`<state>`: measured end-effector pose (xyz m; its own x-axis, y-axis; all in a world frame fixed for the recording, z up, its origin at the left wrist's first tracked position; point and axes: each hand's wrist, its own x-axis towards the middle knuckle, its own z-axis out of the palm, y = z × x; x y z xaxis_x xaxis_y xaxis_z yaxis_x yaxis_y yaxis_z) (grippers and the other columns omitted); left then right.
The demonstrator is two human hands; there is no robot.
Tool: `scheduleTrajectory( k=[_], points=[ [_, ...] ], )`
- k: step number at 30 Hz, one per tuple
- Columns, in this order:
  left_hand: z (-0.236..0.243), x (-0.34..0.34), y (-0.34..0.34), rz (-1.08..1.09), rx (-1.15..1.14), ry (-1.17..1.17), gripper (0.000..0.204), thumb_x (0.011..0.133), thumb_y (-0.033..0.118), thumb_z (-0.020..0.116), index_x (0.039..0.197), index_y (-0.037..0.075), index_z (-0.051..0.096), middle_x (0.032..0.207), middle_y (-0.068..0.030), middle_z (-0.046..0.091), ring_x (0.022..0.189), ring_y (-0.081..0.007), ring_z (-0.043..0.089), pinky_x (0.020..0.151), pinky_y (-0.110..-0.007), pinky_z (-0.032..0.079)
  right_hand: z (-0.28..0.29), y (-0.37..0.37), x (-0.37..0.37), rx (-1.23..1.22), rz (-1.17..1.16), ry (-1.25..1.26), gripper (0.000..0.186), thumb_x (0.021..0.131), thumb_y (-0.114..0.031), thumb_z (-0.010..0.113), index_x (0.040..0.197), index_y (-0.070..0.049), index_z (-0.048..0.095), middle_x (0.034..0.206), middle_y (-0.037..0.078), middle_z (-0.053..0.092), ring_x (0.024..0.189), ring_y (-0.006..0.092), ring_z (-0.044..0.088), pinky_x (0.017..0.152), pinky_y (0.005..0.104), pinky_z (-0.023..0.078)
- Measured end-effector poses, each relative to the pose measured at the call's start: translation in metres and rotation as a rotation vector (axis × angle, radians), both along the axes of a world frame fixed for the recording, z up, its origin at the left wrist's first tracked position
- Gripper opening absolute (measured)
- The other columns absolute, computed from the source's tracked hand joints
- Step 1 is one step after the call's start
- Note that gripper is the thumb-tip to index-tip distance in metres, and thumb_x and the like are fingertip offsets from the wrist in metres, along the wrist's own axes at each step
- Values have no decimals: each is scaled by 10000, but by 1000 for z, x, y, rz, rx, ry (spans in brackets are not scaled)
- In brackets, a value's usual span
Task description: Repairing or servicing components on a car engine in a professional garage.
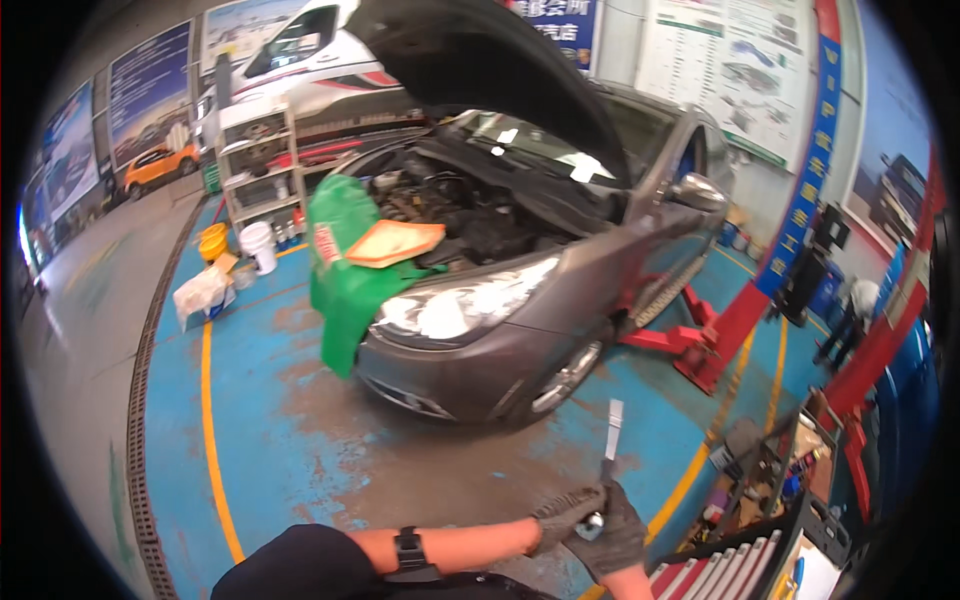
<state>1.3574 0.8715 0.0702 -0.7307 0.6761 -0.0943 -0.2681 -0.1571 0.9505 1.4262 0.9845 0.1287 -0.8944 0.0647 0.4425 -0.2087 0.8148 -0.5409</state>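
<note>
Both hands wear dark grey gloves and meet low in the picture, right of its middle. My right hand is closed around a long slim tool, which points up and away. Its far end is bright, flat metal and its shaft is dark nearer the glove; its exact kind is unclear. My left hand reaches across and presses against the right, fingers curled. A shiny rounded metal piece shows between the gloves; whether it belongs to the tool is hidden.
Ahead stands a grey car, hood raised. A green cover and an orange-rimmed air filter lie on its front. A red lift arm reaches under its side. A cluttered tool cart stands close at right; shelves stand far left.
</note>
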Motion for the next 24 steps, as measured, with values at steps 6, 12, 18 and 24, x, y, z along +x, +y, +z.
scheduleTrajectory(
  k=[6, 12, 18, 24],
  points=[
    [55, -66, -237, 203, -516, 331, 416, 1002, 382, 502, 1246, 61, 608, 1251, -121, 620, 1124, -255, 584, 967, -347, 458, -18, -195, -105, -153, 287, -96, 524, 768, -175, 734, 1252, -64, 565, 1069, 185, 666, 972, 314, 665, 841, 387, 536],
    [77, -74, -435, 625, -1064, 577, 512, 863, 369, 674, 1285, 94, 584, 1263, -157, 608, 1154, -333, 569, 935, -441, 478, -39, -350, -192, -978, 513, -549, 429, 845, -84, 646, 1258, -12, 554, 1026, 173, 684, 890, 233, 696, 756, 365, 570],
    [20, -137, -607, 884, -1541, 848, 688, 730, 395, 797, 1304, 93, 567, 1030, -167, 684, 946, -327, 654, 793, -442, 523, -57, -465, -328, -623, 938, -1066, 479, 879, -143, 673, 1320, -20, 529, 864, 107, 702, 652, 156, 684, 535, 290, 549],
    [-16, -234, -728, 404, -1475, 226, 357, 871, 370, 674, 1185, 199, 667, 815, -138, 695, 793, -331, 677, 709, -415, 524, -38, -620, -466, -611, 989, -1246, 536, 918, -305, 639, 1379, -64, 507, 785, 56, 698, 559, 104, 613, 481, 250, 478]
  ],
)
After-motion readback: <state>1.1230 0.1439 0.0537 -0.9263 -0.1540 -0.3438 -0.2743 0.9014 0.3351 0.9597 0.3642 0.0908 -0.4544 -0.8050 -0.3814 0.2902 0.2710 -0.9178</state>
